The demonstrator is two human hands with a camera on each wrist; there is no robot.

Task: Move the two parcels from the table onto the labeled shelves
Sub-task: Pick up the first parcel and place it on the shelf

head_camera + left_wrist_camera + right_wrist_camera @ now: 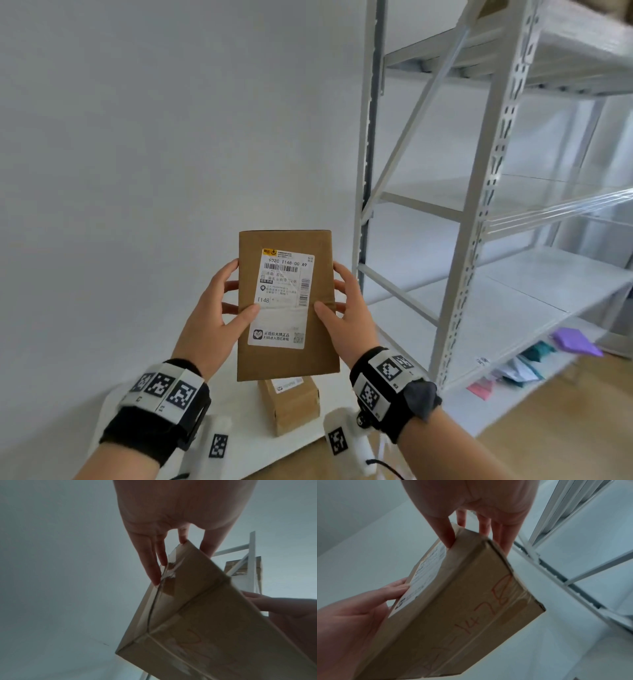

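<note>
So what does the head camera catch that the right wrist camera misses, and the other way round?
Only the head view shows the printed shipping label face on, a second parcel resting on the white table below, and coloured bags on the floor under the shelving.

Only the right wrist view shows red handwriting on the held parcel's end face.

Both show the left hand and right hand gripping the parcel's opposite sides, thumbs on its label face, with the white metal shelf rack to the right.

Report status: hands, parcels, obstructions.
Left hand and right hand grip the labelled parcel, lifted. Second parcel on the table. Shelving right, nothing between.
</note>
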